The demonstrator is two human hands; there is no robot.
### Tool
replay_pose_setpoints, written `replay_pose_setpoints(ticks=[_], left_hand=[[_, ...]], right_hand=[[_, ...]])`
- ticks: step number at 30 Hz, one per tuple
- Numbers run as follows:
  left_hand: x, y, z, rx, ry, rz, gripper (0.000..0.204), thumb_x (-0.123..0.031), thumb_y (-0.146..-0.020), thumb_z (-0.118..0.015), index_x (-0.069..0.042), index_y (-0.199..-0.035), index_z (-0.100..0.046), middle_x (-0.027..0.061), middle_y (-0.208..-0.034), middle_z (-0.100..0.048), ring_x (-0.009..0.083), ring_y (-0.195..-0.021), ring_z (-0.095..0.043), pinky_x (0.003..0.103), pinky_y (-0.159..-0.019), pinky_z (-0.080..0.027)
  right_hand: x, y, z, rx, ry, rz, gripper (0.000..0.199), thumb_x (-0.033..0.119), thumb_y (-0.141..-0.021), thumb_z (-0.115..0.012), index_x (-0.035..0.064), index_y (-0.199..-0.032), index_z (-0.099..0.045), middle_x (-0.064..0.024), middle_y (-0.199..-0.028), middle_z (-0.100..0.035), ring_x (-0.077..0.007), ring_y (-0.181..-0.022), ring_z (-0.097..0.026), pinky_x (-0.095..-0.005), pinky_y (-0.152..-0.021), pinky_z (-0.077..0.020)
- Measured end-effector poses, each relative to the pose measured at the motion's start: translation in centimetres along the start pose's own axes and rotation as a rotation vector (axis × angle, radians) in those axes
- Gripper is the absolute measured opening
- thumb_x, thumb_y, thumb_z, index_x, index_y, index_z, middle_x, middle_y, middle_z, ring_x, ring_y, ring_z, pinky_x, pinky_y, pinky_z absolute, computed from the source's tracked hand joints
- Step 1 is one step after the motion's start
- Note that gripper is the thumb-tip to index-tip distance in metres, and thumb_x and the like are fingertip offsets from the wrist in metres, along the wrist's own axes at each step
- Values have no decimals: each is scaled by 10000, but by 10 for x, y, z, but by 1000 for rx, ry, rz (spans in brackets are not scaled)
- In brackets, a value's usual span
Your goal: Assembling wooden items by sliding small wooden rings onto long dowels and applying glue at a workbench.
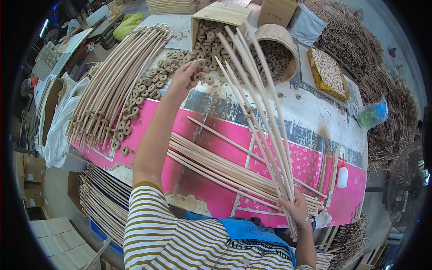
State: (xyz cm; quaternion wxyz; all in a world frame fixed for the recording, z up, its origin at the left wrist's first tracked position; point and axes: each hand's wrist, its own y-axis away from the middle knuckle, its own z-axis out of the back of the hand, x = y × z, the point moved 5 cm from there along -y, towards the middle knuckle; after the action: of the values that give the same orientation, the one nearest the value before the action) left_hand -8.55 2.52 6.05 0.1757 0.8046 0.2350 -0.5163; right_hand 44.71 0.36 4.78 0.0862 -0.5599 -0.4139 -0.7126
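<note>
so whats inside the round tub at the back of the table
The round tub lies tipped on its side, holding small wooden rings. The held sticks cross its mouth, covering some; its depth is hidden.

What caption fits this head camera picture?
Left hand reaches into wooden rings; right hand holds a fan of sticks.

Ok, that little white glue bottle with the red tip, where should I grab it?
Take the glue bottle around its white body, below the red nozzle, coming down from above. It stands upright at the table's right edge, with a flat stick close on its left, so reach in from the right.
</note>
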Motion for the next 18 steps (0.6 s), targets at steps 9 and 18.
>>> replay_pose_setpoints(ticks=[9, 18], left_hand=[[-12, 2, -1, -30, 157, 34, 299, -318, -1030, -596, -36, -1095, -672, 52, -913, -702, 79, -754, -675, 187, -444, -370], [-12, 9, 8, -18, 85, 25, 322, -351, -1010, -627, -58, -1120, -700, 5, -873, -688, 57, -752, -658, 175, -444, -364]], right_hand=[[2, 3, 12, -145, 408, 188, 172, 89, -886, -697, -12, -998, -614, -63, -744, -676, -110, -599, -642, -264, -535, -510], [-6, -4, 12, -153, 434, 172, 205, 112, -871, -706, -16, -1008, -623, -79, -733, -676, -132, -581, -645, -284, -530, -506]])
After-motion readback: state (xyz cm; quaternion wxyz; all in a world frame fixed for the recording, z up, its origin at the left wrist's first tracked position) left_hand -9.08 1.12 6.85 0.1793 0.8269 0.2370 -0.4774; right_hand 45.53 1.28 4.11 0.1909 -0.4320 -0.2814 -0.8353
